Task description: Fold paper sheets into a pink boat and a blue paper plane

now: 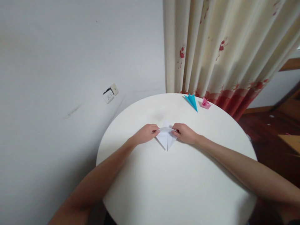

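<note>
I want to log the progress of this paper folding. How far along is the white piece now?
Already done: a blue folded paper plane and a small pink folded paper figure lie at the far edge of the round white table. In hand: the left hand and right hand pinch a white paper sheet, creased to a downward point. Left: its final shape is not yet recognisable.

Between the fingers [156, 131] lies white paper [166, 137], matt and sharply creased. The table [164, 187] under them looks smooth, matt white. Beyond the fingers, the blue plane [192, 101] and pink boat [206, 103] are matt coloured paper. The curtain [222, 47] behind is soft printed cloth.
</note>
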A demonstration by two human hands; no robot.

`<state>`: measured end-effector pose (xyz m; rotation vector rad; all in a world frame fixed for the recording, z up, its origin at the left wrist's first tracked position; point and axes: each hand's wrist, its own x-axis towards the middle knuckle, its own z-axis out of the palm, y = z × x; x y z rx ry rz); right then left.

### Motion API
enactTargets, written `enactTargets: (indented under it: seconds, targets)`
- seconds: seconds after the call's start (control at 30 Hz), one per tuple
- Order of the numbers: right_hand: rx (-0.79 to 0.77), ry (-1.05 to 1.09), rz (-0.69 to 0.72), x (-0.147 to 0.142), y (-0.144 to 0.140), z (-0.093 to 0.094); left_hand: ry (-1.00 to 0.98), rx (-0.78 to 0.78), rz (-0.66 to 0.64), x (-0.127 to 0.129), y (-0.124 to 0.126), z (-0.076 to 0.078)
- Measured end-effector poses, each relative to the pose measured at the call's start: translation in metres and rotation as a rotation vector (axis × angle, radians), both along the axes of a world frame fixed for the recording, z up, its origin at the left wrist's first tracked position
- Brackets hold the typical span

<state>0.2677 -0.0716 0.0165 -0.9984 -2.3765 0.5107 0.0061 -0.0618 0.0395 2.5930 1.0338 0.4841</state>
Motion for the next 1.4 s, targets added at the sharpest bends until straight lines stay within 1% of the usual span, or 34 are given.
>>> enactTargets:
  seconds: [0.13,0.23,0.33,0.47,0.57,0.7,0.87,1.1,1.17,1.27,1.33,1.4]
  targets:
    - [0.005,0.006,-0.09,-0.003,0.0,-0.001,-0.008,0.002,0.05,0.002,-0.001,0.002]
    - [-0.01,0.037,-0.106,-0.003,0.0,0.001,-0.026,0.006,0.063,0.003,0.0,0.002]
    - [-0.039,0.073,-0.122,-0.002,0.0,0.003,-0.056,0.001,0.088,0.004,0.001,-0.001]
    - [-0.083,0.084,-0.164,-0.003,-0.001,0.003,-0.113,-0.065,0.149,0.006,0.0,-0.008]
    - [-0.1,0.083,-0.172,-0.005,-0.001,0.001,-0.202,-0.111,0.202,0.01,-0.001,-0.013]
    - [-0.105,0.076,-0.189,-0.005,-0.002,-0.001,-0.377,-0.126,0.273,0.017,-0.002,-0.018]
    - [-0.105,0.047,-0.175,-0.007,-0.004,0.002,-0.558,-0.174,0.293,0.024,-0.006,-0.02]
    - [-0.079,0.029,-0.153,-0.016,-0.011,0.005,-0.615,-0.177,0.315,0.03,-0.012,-0.015]
    - [-0.092,0.072,-0.155,-0.017,-0.011,0.004,-0.626,-0.173,0.32,0.031,-0.012,-0.015]
    - [-0.159,0.173,-0.161,-0.016,-0.01,0.002,-0.643,-0.17,0.326,0.031,-0.011,-0.017]
    - [-0.217,0.249,-0.133,-0.015,-0.009,0.0,-0.656,-0.175,0.332,0.031,-0.011,-0.018]
    - [-0.259,0.312,-0.07,-0.015,-0.007,-0.002,-0.672,-0.191,0.337,0.031,-0.009,-0.019]
